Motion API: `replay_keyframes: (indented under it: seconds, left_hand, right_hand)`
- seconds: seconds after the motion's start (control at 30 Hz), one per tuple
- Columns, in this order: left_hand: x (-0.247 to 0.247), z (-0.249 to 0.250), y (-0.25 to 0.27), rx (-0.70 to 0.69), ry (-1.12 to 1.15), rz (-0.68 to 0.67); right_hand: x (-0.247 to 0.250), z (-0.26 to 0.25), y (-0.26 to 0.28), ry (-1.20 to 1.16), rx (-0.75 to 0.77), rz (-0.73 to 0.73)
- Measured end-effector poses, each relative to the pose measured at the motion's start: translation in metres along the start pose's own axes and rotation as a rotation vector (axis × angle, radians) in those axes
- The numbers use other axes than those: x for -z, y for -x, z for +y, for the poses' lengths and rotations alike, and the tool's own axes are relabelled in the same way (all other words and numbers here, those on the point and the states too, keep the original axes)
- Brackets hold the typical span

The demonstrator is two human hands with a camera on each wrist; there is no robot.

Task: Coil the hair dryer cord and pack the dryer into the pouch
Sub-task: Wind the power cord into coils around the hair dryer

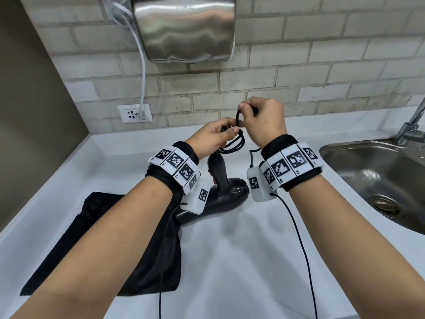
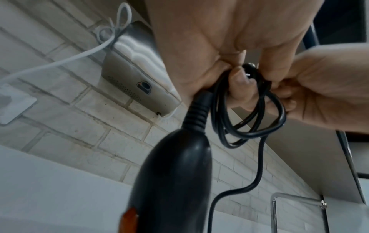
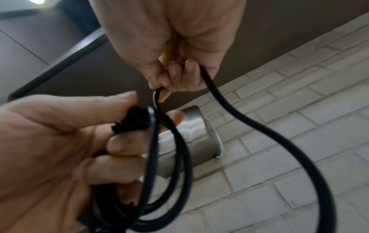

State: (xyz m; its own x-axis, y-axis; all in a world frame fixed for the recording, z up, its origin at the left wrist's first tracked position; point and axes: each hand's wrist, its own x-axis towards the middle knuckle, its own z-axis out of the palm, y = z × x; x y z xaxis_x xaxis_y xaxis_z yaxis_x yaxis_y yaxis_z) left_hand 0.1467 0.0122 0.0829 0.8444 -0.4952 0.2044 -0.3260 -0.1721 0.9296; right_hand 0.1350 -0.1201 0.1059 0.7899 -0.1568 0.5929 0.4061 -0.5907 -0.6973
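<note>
The black hair dryer (image 1: 226, 192) lies on the white counter (image 1: 230, 261), its handle (image 2: 175, 173) rising toward my hands. Above it, my left hand (image 1: 230, 131) grips several loops of the black cord (image 1: 236, 142) together with the plug end. In the left wrist view the coil (image 2: 249, 119) hangs below my left fingers (image 2: 238, 88). My right hand (image 1: 243, 110) pinches a loop of cord just above the left hand. From my right hand (image 3: 171, 82) the loose cord (image 3: 259, 126) runs down and away. The black pouch (image 1: 119, 238) lies flat at the front left, partly under my left forearm.
A steel sink (image 1: 333, 147) with a faucet (image 1: 411, 127) takes up the right side. On the brick wall hang a steel hand dryer (image 1: 184, 28) and a socket (image 1: 134, 112) with a white plug. A brown wall closes off the left end of the counter.
</note>
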Motion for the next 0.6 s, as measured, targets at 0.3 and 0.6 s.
replay_keyframes:
  seconds: [0.3,0.6]
  left_hand:
    - [0.003,-0.009,-0.003,-0.042,0.201,0.214]
    - [0.0,-0.007,-0.004,0.005,0.279,0.27]
  right_hand:
    - [-0.013,0.006,0.036,-0.27,-0.05,-0.024]
    - [-0.029,0.025,0.055,-0.41,-0.079,-0.09]
